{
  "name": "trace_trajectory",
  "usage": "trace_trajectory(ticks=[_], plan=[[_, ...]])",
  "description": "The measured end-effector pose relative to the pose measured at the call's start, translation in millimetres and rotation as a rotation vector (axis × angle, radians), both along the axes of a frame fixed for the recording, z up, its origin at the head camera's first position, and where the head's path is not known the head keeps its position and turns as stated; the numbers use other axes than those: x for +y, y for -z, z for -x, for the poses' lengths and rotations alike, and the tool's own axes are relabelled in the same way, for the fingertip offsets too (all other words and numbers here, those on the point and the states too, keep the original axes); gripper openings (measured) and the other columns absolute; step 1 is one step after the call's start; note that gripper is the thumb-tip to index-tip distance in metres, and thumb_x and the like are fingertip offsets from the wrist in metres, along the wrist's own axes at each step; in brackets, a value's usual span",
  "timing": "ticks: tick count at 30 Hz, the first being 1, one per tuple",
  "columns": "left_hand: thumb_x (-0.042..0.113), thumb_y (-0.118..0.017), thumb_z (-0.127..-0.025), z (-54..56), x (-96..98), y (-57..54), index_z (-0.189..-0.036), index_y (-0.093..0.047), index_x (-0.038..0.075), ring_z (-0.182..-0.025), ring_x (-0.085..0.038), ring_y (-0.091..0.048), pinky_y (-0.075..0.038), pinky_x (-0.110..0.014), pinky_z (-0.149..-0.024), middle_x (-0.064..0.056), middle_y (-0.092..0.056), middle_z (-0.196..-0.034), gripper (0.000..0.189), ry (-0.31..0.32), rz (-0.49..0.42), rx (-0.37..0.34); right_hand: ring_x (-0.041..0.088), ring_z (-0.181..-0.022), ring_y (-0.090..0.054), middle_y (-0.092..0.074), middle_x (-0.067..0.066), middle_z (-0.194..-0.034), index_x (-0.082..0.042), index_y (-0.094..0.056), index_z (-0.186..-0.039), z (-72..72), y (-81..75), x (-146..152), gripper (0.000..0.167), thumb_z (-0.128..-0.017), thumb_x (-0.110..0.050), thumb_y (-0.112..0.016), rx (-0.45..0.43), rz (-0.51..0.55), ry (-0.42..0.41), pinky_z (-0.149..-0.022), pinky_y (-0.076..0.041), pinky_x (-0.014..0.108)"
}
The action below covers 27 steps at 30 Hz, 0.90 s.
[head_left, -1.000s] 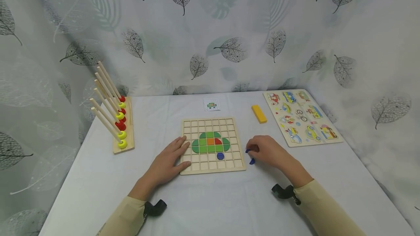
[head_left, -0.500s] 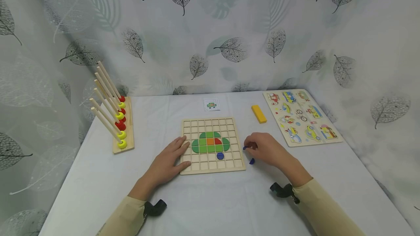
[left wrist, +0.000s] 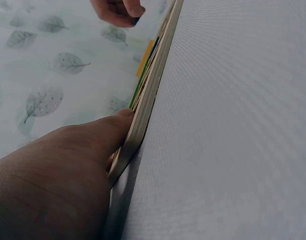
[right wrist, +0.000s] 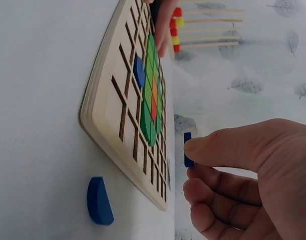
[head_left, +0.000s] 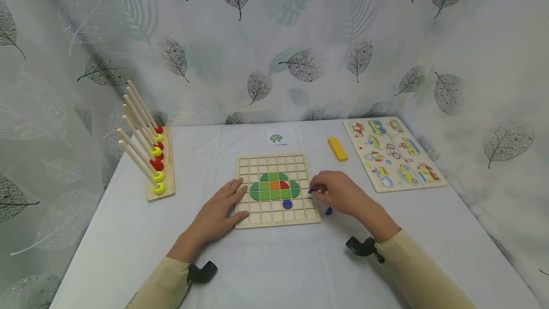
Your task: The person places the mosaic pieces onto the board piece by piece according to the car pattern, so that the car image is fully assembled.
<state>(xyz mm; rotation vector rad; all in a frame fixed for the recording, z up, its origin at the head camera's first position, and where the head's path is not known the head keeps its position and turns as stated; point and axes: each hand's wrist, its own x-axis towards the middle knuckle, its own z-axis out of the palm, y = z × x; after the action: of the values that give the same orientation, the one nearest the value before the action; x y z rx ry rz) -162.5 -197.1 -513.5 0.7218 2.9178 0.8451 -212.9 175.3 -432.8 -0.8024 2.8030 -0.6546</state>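
A square wooden grid board [head_left: 257, 218] lies mid-table, with green, orange and red tiles and a round blue shape [head_left: 287, 204] set in its cells. My left hand [head_left: 219, 211] rests on its left edge, fingers straight and spread, thumb on the near left part. Over the board's right edge, my right hand [head_left: 340, 193] pinches a small blue half-round tile [right wrist: 188, 150] between thumb and fingers. Another blue half-round tile [right wrist: 99, 201] lies on the cloth just right of the board, below the right hand.
Behind the board lies a small pattern card [head_left: 276, 137]. A yellow block [head_left: 338, 149] sits to its right, near a picture puzzle board [head_left: 396, 156]. A peg stand [head_left: 169, 166] with red and yellow rings is at the left. A leaf-print curtain [head_left: 274, 42] hangs behind.
My right hand has lifted the blue half-round tile from beside the board and moved left with it to the board's right edge. The left hand stays in place.
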Motion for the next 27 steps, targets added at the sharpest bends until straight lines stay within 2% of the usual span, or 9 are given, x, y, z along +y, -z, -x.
trace_trajectory(ticks=[17, 27], plan=[[0.045, -0.073, -0.103, -0.9, -0.1, -2.1, -0.167, -0.045, 0.01, -0.163, -0.032, -0.024, -0.03, -0.058, -0.127, -0.007, -0.03, -0.177, 0.078, -0.005, 0.0, -0.005, 0.011, -0.082, -0.06, -0.064, -0.012, -0.089, -0.014, -0.079, -0.101, 3.8, -3.1, -24, 0.011, -0.094, -0.01, -0.086, 0.044, 0.024, -0.091, -0.074, -0.055, 0.029], [0.045, -0.073, -0.103, -0.8, 0.1, -2.2, -0.167, -0.045, 0.01, -0.163, -0.032, -0.024, -0.03, -0.058, -0.127, -0.008, -0.03, -0.177, 0.078, -0.004, 0.0, -0.004, 0.012, -0.082, -0.06, -0.064, -0.012, -0.089, -0.015, -0.079, -0.102, 2.3, -4.9, -33, 0.01, -0.095, -0.011, -0.086, 0.034, 0.025, -0.094, -0.075, -0.056, 0.03]])
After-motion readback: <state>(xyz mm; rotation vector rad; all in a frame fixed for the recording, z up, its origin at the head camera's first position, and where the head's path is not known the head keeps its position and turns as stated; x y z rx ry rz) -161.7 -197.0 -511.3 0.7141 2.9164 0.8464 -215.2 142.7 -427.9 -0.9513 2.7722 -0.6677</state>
